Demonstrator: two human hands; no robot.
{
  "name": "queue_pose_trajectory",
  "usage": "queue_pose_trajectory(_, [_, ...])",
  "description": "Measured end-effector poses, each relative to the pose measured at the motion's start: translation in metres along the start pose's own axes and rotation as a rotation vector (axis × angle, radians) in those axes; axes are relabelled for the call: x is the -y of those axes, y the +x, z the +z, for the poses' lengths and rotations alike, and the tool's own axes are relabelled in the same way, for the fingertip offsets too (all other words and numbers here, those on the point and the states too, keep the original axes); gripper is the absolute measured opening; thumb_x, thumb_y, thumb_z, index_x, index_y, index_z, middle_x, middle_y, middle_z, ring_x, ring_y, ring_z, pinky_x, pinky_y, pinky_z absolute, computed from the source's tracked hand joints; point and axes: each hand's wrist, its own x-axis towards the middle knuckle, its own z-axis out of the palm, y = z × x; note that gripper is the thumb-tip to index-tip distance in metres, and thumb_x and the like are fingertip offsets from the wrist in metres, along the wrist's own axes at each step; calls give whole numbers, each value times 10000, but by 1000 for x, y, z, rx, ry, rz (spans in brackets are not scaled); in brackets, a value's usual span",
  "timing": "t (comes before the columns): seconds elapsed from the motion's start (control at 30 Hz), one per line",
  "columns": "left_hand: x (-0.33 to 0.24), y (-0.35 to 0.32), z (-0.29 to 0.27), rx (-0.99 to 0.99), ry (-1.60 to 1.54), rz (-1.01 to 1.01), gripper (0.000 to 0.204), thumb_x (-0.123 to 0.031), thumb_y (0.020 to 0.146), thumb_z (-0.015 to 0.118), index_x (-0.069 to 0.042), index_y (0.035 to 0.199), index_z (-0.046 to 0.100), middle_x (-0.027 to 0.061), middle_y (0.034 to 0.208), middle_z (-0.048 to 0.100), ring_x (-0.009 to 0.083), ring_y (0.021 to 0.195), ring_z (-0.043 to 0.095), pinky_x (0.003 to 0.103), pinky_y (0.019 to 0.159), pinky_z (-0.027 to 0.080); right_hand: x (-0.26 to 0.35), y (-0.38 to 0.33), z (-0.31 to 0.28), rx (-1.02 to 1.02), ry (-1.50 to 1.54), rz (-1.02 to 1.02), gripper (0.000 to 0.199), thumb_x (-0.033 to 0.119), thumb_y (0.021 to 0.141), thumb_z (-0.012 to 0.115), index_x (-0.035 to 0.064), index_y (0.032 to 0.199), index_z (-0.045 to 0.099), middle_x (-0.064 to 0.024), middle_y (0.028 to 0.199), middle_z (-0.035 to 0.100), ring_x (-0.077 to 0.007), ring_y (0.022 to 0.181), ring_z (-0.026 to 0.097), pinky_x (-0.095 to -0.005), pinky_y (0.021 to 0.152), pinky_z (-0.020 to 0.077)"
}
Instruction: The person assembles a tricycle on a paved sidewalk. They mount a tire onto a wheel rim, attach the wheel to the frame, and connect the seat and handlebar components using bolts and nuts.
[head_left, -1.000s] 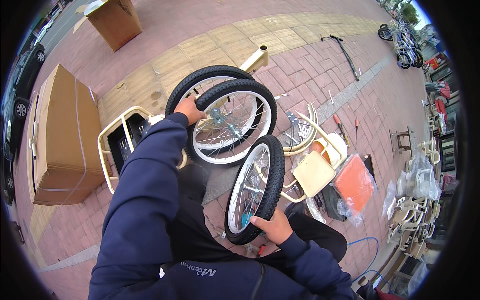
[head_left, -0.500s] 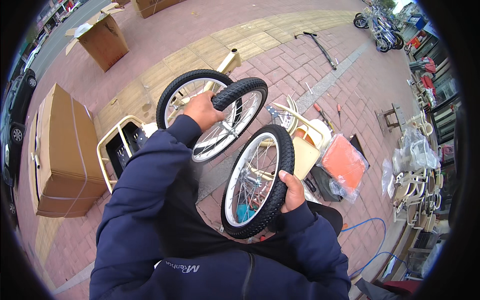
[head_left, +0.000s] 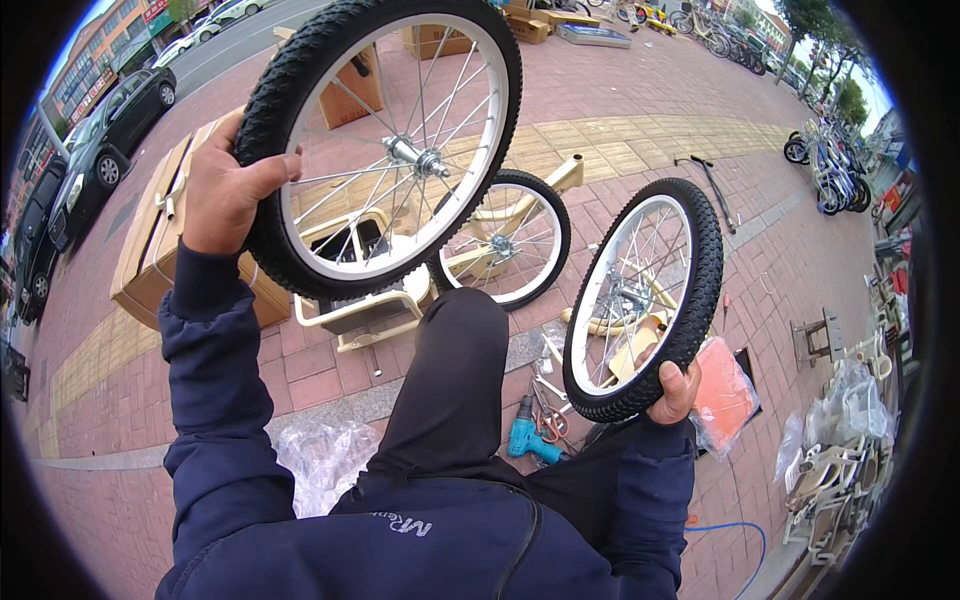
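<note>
My left hand [head_left: 225, 190] is closed round the tyre of a raised bicycle wheel [head_left: 268, 110], thumb over the white rim. Bare axle ends and spokes show at its hub. In my right hand [head_left: 676, 390] is a second wheel [head_left: 706, 262], gripped at the lower edge of its knobby black tyre and tilted upright. A third wheel [head_left: 562, 222] stands between them, lower down, beside a cream bicycle frame [head_left: 566, 174]. Behind the right wheel's spokes, cream parts show in pieces.
A teal power drill [head_left: 530, 436] and pliers [head_left: 553, 422] lie by my knee. Clear plastic wrap [head_left: 325, 460] is at my left. A large carton [head_left: 150, 270], a cream rack [head_left: 372, 325], a wrapped orange panel [head_left: 725, 395], a hand pump [head_left: 712, 190] and a small metal stool [head_left: 818, 338] stand or lie around.
My left hand has lifted its wheel up and left, off the third wheel. My right hand has raised its wheel up and to the right. The view has shifted, uncovering the drill.
</note>
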Motion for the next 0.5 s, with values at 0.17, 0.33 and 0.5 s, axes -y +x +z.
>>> queue_pose_trajectory(0.17, [-31, -93, -123, -188, 250, -120, 428, -83, 676, 719, 23, 1077, 613, 59, 884, 653, 152, 773, 629, 283, 753, 509, 51, 47, 70, 198, -18, -215, 735, 483, 754, 748, -73, 1172, 510, -118, 825, 618, -179, 724, 613, -280, 665, 499])
queue_pose_trajectory(0.33, [18, -187, -143, -216, 1013, -518, 404, -118, 668, 738, -8, 1034, 608, 188, 870, 681, 332, 842, 680, 394, 746, 523, 81, 70, 191, 467, 365, -212, 870, 411, 748, 740, -62, 1367, 354, -152, 854, 614, -181, 782, 620, -283, 692, 538])
queue_pose_trajectory(0.5, [152, -305, -141, -45, 1235, -1002, 281, -121, 771, 657, -32, 1029, 592, 213, 959, 692, 388, 927, 671, 486, 816, 533, 43, -6, 279, 571, 556, 75, 833, 352, 754, 764, -39, 1373, 367, -138, 908, 615, -209, 827, 620, -303, 721, 532])
